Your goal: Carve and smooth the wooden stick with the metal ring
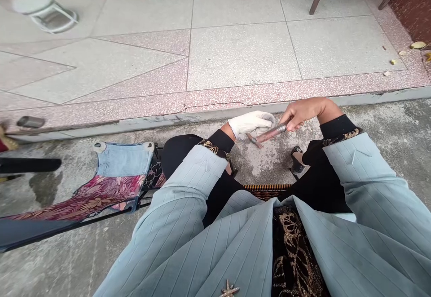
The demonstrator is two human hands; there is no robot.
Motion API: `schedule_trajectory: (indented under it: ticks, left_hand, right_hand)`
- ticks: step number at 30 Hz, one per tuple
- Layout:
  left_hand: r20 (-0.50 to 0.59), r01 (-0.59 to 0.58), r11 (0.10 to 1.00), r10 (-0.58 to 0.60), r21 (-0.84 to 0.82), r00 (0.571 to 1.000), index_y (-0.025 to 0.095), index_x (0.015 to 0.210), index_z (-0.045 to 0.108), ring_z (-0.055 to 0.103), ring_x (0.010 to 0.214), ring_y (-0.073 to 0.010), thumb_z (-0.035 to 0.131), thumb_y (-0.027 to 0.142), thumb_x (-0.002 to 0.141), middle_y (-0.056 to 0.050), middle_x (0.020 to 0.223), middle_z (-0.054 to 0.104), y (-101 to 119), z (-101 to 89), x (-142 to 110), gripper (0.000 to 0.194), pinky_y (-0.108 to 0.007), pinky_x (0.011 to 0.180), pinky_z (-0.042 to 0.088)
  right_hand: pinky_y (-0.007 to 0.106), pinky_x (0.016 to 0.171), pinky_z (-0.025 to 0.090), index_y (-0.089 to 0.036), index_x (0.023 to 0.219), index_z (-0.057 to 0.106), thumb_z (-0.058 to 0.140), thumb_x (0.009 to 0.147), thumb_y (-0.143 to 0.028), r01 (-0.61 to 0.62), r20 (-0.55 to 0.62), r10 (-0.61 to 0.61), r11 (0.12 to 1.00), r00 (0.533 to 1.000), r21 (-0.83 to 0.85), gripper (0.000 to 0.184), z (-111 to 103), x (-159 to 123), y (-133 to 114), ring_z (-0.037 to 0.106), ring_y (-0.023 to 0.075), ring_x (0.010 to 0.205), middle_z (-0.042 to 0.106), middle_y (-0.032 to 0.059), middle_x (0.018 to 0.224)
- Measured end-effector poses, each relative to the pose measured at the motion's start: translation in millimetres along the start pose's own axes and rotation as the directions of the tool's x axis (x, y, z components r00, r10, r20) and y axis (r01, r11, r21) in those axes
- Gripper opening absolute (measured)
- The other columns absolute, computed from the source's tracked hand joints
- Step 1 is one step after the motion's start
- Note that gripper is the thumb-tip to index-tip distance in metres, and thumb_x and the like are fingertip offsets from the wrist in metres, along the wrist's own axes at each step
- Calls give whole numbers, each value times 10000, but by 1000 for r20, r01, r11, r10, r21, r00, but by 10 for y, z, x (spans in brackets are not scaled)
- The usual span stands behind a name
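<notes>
In the head view, my right hand [299,113] is bare and wrapped around the thick, reddish-brown handle of a small hammer [273,133]. Grey wrapping shows on the handle close to my fingers. The hammer's thin metal head lies crosswise at the lower left end, in the air above the concrete. My left hand [253,123] wears a white knitted glove and is right beside the hammer, just above its head. Its fingers are curled inward, and whatever they may hold is hidden.
A raised tiled step [235,59] runs across in front of me. On my left stands a folding lounge chair [117,162] with patterned fabric. A white stool [54,16] is at the far left, and a small metal cup [31,121] lies on the step's edge.
</notes>
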State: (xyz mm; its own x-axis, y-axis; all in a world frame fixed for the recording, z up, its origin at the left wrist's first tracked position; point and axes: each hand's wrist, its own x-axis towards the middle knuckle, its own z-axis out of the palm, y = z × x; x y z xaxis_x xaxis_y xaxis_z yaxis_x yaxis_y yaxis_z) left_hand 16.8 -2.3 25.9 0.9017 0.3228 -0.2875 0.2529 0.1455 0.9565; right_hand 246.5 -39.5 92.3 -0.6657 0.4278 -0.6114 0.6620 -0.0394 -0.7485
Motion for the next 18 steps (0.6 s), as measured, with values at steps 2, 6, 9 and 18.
schedule_trajectory:
  ticks: [2, 6, 9, 18]
  left_hand:
    - [-54, -101, 989, 95, -109, 994, 123, 911, 643, 404, 512, -73, 668, 344, 806, 30, 607, 488, -49, -16, 8, 246, -219, 524, 353]
    - [-88, -179, 953, 162, -245, 983, 137, 915, 611, 370, 503, -67, 590, 344, 875, 53, 590, 410, -89, 1, 30, 212, -218, 539, 365]
    - [-125, -210, 950, 185, -231, 975, 154, 885, 572, 293, 475, -57, 547, 294, 892, 77, 574, 330, -57, 41, 23, 143, -200, 499, 316]
    - [-184, -132, 980, 159, 149, 970, 150, 861, 570, 323, 507, -68, 479, 272, 865, 45, 623, 419, 82, 43, -14, 152, -212, 521, 301]
  right_hand:
    - [248, 600, 372, -153, 953, 759, 741, 760, -551, 103, -184, -80, 988, 980, 116, 443, -35, -94, 36, 499, 95, 595, 639, -1, 699]
    - [241, 536, 346, -142, 782, 678, 727, 805, -495, 317, -593, -97, 907, 799, 278, 357, -16, -127, 16, 454, 85, 565, 579, 6, 661]
    - [242, 515, 346, -132, 776, 647, 711, 839, -412, 342, -731, -19, 892, 682, 297, 294, 8, -49, -32, 439, 82, 546, 572, 22, 661]
    - [276, 595, 356, -109, 909, 754, 606, 875, -305, -373, -811, 137, 922, 569, -106, 248, 36, 270, -126, 537, 140, 632, 665, 68, 732]
